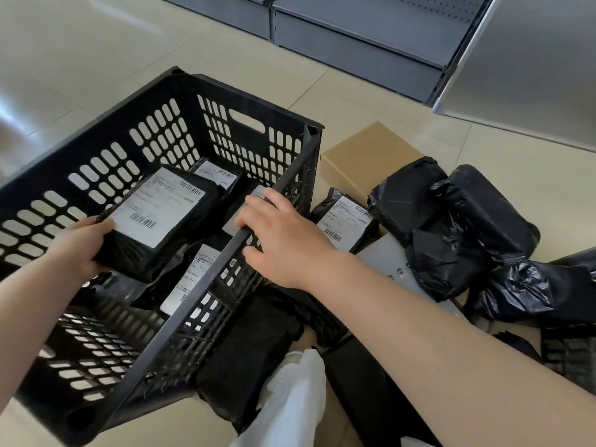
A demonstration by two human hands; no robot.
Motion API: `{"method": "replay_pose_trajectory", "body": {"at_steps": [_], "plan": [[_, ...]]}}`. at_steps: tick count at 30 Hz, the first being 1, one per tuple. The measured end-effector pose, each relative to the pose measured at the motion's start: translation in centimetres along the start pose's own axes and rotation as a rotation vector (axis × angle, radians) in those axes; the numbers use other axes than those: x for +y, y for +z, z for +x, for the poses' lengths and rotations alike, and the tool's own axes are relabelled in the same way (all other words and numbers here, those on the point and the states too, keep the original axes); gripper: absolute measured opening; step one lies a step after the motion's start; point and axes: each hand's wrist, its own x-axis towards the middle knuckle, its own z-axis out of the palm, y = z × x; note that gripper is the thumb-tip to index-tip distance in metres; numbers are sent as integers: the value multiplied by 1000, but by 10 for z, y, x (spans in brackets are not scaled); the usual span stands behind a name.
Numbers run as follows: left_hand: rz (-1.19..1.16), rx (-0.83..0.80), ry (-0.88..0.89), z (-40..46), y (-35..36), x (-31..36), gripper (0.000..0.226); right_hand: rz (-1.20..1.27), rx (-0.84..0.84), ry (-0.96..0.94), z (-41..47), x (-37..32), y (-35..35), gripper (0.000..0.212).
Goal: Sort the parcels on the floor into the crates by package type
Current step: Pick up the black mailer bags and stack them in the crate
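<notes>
From the head camera, looking down at the floor, we see a black slotted crate (245, 127) filling the left and centre of the frame. Several black poly-bag parcels with white labels already lie inside it, so the sorting looks under way but far from finished.

Our left hand (75, 250), at the left edge, is closed around a labelled black parcel (158, 217) held over the crate's interior, not yet set down. Our right hand (283, 240), in the centre, rests on the crate's near rim with fingers curled over it and holds no parcel.

To the right of the crate, unsorted parcels crowd the floor: another labelled black bag (343, 221) just beside the crate wall, a brown cardboard box (364, 153) behind it, and a heap of crumpled black bags (467, 227) at centre right. More dark packages lie along the bottom of the frame, with a flat grey mailer (387, 262) partly buried beneath them.

A white trouser leg (290, 398) shows at bottom centre. Grey shelving (354, 43) runs along the top. We see only this one crate clearly.
</notes>
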Motion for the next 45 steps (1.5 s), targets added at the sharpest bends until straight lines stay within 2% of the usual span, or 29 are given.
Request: {"method": "replay_pose_trajectory", "body": {"at_steps": [5,8,11,14,17,20,24,30,39,45], "plan": [[177,89,-81,19,-11,-21,41,-149,-23,-7,4,-4,13,49],[331,156,-50,34,-8,-37,39,-342,-30,-10,6,-4,25,66],[481,229,-54,41,-5,-49,41,-410,-27,2,8,-6,31,78],[610,261,-64,36,6,-53,68,-460,-25,11,10,-6,34,82],[779,213,31,28,18,-54,98,-474,-25,8,12,-6,36,85],[927,105,197,17,23,-58,113,-473,-13,8,12,-5,37,85],[1208,23,249,17,24,-65,128,-478,1,5,12,-4,39,84],[1253,45,208,19,25,-62,129,-493,0,8,15,-4,41,84],[1419,71,-34,30,-2,-62,123,-483,3,9,16,-5,40,83],[1366,97,8,43,10,-74,127,-477,10,10,16,-4,41,82]]}}
